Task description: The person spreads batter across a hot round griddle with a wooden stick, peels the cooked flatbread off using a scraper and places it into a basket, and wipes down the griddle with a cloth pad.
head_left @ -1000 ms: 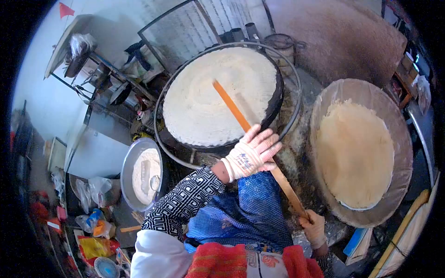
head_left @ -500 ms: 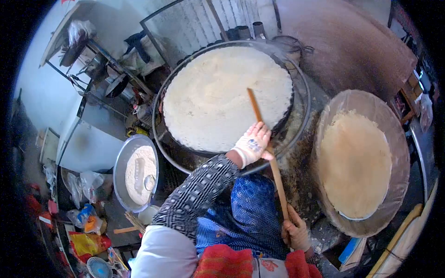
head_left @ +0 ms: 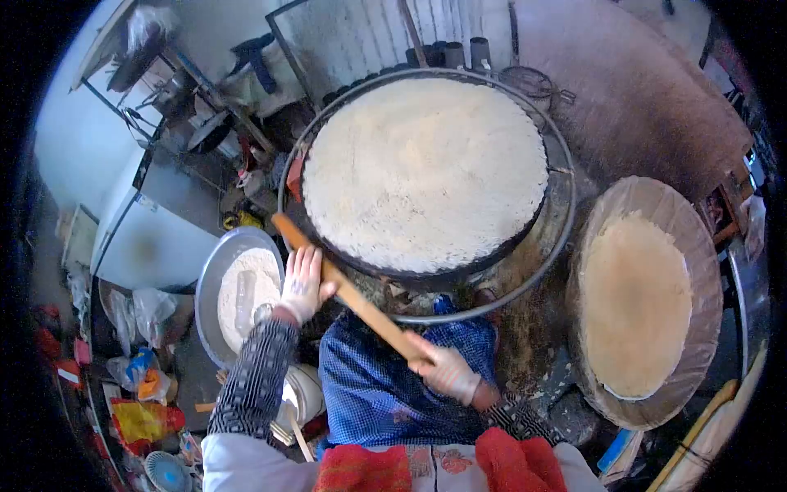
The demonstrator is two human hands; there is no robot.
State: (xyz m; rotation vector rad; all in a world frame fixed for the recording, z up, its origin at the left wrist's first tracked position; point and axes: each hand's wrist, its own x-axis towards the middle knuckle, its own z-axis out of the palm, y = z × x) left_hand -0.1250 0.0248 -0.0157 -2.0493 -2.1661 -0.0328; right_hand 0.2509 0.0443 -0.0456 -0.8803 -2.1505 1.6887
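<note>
My left hand (head_left: 302, 289), in a pale glove, lies over the upper part of a long flat wooden stick (head_left: 365, 310), its fingers along it and the thumb on the other side. Lower down, my right hand (head_left: 449, 373), also gloved, is closed round the stick's near end. The stick slants across the near left side of a large round griddle (head_left: 502, 262), over my blue checked apron (head_left: 373, 377). A wide, thin, pale sheet of batter (head_left: 418, 172) covers the griddle; its edge looks ragged.
A metal ring (head_left: 568, 217) surrounds the griddle. At left stands a basin (head_left: 211, 307) of flour with a clear scoop-like item; below it is a white bucket (head_left: 307, 394). A plastic-lined tub (head_left: 705, 328) of beige batter or dough sits at right. Shelves with pots stand back left.
The stick has swung from the griddle's right side to its near left edge. My left hand moved left and down, my right hand up and left. The camera view shifted slightly.
</note>
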